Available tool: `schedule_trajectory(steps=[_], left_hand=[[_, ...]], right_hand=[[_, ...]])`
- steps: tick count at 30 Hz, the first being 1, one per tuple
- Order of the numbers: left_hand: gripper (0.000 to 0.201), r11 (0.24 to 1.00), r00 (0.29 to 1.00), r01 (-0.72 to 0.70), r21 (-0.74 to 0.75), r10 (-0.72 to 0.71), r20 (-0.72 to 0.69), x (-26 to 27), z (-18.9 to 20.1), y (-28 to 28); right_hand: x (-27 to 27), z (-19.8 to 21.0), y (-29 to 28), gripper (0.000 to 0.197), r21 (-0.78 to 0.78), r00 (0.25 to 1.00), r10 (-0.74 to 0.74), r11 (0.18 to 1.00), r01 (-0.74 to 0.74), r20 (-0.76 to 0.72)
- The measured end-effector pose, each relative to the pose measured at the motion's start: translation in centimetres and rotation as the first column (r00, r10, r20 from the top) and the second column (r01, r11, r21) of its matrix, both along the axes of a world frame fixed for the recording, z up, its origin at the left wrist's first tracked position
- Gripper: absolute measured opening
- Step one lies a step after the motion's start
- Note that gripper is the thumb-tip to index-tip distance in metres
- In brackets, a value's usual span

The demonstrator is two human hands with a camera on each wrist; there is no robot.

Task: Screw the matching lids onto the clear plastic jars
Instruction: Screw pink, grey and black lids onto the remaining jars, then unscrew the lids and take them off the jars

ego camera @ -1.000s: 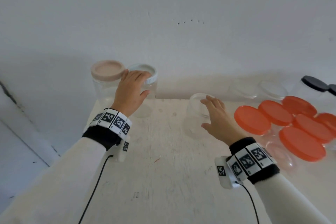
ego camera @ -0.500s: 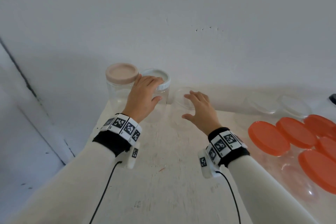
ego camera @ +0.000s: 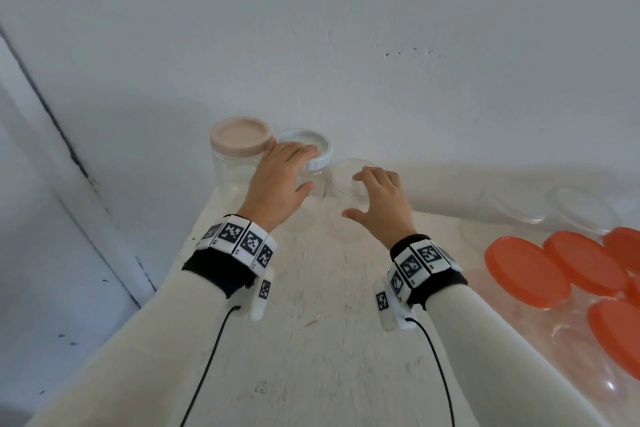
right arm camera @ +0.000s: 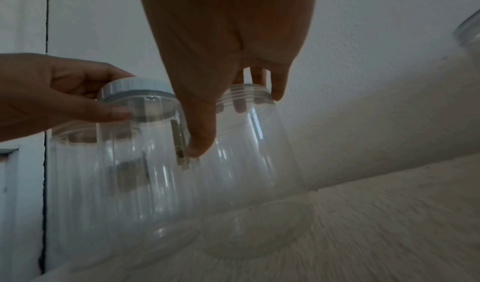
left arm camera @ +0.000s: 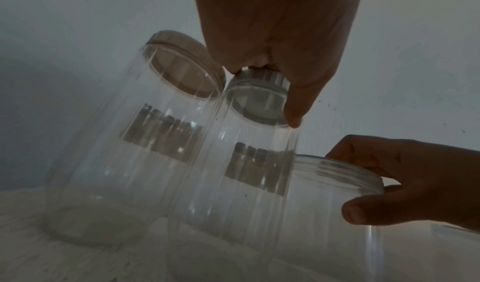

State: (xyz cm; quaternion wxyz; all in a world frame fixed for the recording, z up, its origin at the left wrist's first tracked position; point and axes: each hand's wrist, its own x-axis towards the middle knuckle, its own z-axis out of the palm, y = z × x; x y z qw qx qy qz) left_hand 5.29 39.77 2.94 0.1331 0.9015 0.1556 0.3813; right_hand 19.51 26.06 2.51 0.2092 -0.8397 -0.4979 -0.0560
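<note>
I work on a white desk (ego camera: 322,350) whose painted top is worn and scratched, with small specks and a faint brown mark near the middle. It stands against a plain white wall (ego camera: 346,28), where a short row of tiny dark dots shows up and to the right. To my left runs a pale door frame (ego camera: 69,204) with a dark line along its edge and chipped, scuffed paint.

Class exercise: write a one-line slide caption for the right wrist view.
Right hand grips the threaded rim of an open clear jar while the left hand holds the white lid beside it.
</note>
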Motion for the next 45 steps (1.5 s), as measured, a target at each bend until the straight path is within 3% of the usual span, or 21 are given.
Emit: schedule_trajectory(steps=[8, 15, 20, 24, 33, 36, 40, 45], left_hand=[[0.055, 1.0, 0.994, -0.011, 0.021, 0.014, -0.112, -0.6, 1.3, -0.6], [0.047, 0.985, 0.996, 0.084, 0.153, -0.088, 0.018, 0.7, 1.8, -4.3], [0.048, 0.978, 0.974, 0.164, 0.13, -0.14, -0.179, 3.7, -0.4, -7.5], [0.056, 0.992, 0.94, 0.097, 0.079, -0.065, -0.334, 5.4, -1.5, -8.1], [0.041, 0.997, 0.951, -0.048, 0.063, 0.065, -0.303, 7.4, -0.3, -9.2], [0.044, 0.999, 0.976, 0.053, 0.012, -0.049, -0.212, 9.4, 0.6, -11.5], [0.047, 0.956, 0.941, 0.272, -0.108, -0.288, -0.177, 13.6, 0.7, -14.9], [0.052, 0.911, 0.907, 0.345, -0.224, -0.385, -0.169, 18.8, -1.2, -17.1]], right_hand=[[0.4, 1.7, -3.4, 0.084, -0.155, 0.999, 0.043, 0.987, -0.046, -0.018], [2.6, 1.6, -13.2, 0.065, -0.19, 0.98, -0.196, 0.962, 0.197, 0.029], [3.9, 0.7, -17.7, 0.068, -0.306, 0.948, -0.31, 0.898, 0.317, 0.072], [4.4, 0.3, -19.5, 0.067, -0.344, 0.949, -0.313, 0.887, 0.308, 0.042], [5.3, 0.4, -22.1, 0.065, -0.329, 0.969, -0.242, 0.912, 0.246, 0.053], [5.9, 0.5, -23.1, 0.066, -0.332, 0.974, -0.226, 0.916, 0.224, 0.032], [6.5, 0.7, -24.5, 0.073, -0.356, 0.972, -0.229, 0.905, 0.231, 0.049], [7.2, 0.2, -26.3, 0.076, -0.367, 0.971, -0.238, 0.903, 0.224, 0.007]])
